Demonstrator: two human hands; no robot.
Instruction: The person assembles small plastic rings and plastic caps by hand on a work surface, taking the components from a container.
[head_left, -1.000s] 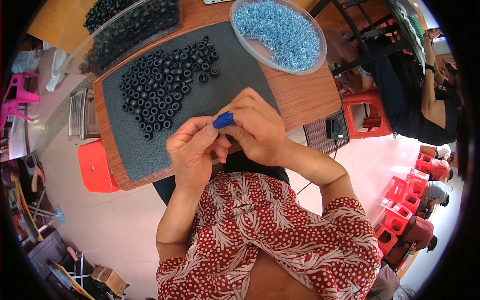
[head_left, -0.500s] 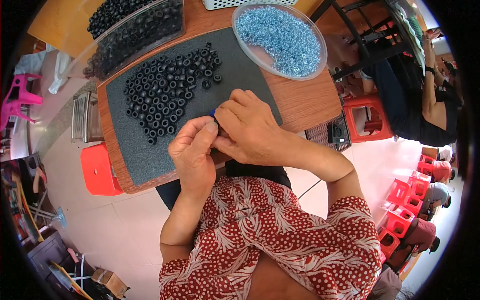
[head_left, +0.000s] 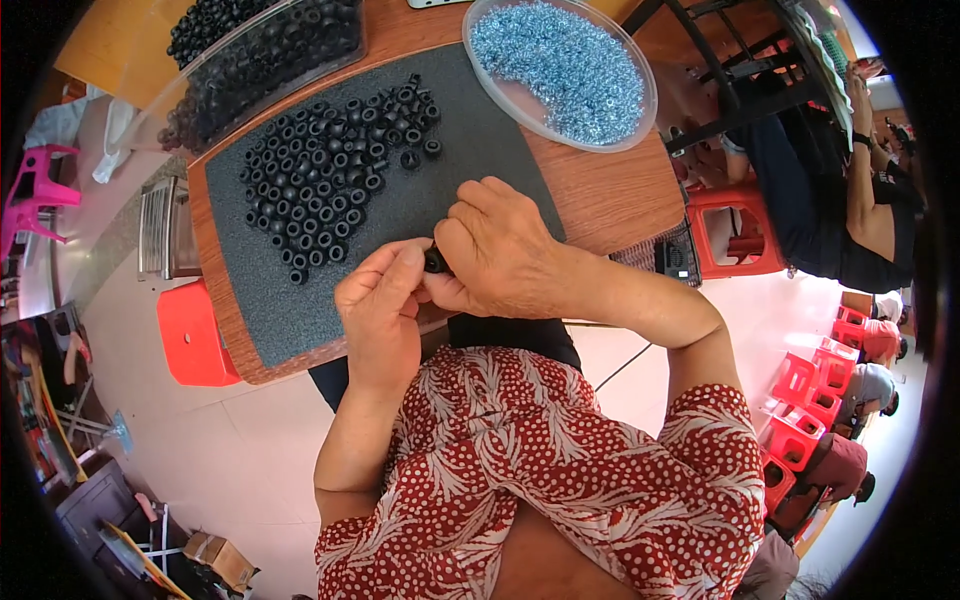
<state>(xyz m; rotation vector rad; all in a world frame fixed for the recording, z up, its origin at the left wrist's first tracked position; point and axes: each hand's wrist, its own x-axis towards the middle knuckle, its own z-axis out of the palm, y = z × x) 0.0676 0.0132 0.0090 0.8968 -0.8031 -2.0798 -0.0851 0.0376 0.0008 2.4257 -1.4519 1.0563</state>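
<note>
The bench [head_left: 625, 200] bears a dark mat [head_left: 285, 320]. Near its edge, the right hand [head_left: 505, 258] curls round a black ring [head_left: 434, 262]; the left hand [head_left: 382, 318] pinches just left of it, whether gripping it I cannot tell.

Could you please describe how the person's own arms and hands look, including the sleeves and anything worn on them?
The left hand and right hand are ungloved, with no ring visible on the fingers. The left forearm and right forearm are bare, without visible watch or bracelet. The left sleeve and right sleeve are short, red, printed with white dots and leaf-like shapes.
</note>
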